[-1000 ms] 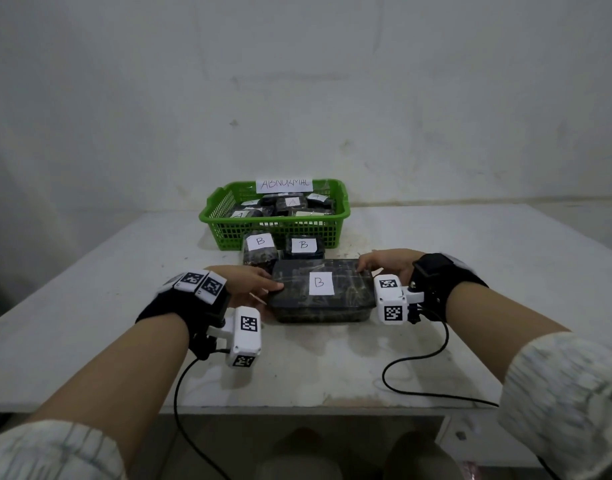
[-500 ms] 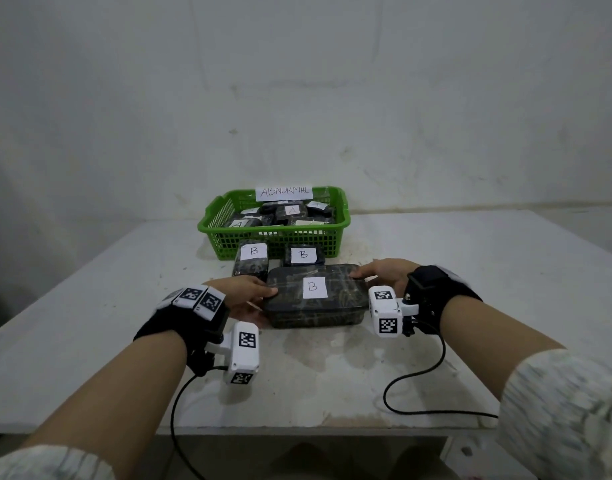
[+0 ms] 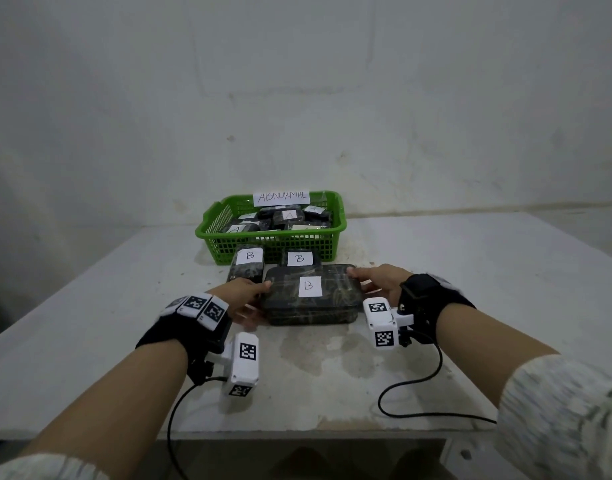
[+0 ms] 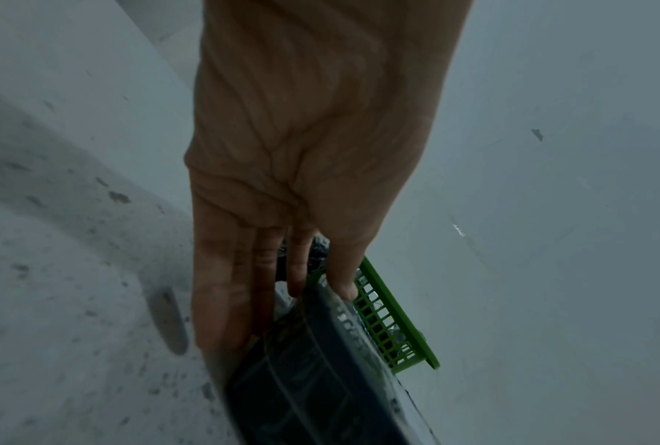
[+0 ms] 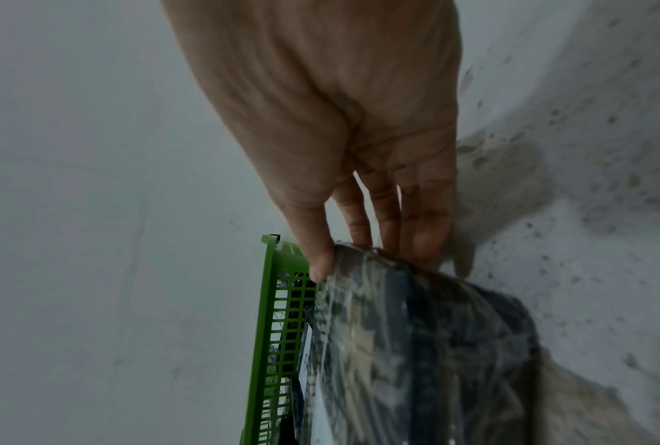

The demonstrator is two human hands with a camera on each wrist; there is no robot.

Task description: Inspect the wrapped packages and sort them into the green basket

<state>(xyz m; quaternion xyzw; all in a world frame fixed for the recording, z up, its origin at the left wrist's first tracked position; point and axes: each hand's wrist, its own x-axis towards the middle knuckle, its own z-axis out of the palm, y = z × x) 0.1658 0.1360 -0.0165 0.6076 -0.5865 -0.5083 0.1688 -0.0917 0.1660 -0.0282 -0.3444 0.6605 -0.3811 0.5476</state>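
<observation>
A large dark wrapped package (image 3: 311, 294) with a white "B" label is held at both short ends just above the table. My left hand (image 3: 258, 303) grips its left end, thumb on top and fingers underneath. My right hand (image 3: 361, 282) grips the right end the same way. The left wrist view shows my left hand (image 4: 282, 301) on the package (image 4: 321, 376), and the right wrist view shows my right hand (image 5: 370, 256) on the package (image 5: 416, 346). The green basket (image 3: 341, 216), tagged "ABNORMAL", stands just behind and holds several "A" packages.
Two smaller "B" packages (image 3: 247, 266) (image 3: 299, 259) lie between the large one and the basket wall (image 4: 389, 325) (image 5: 271, 301). Black cables trail from both wrist cameras across the near table (image 3: 90, 306). A white wall rises behind the table.
Both hands have carried the large package away from me, closer to the basket and the two small packages. The grip on both ends is unchanged.
</observation>
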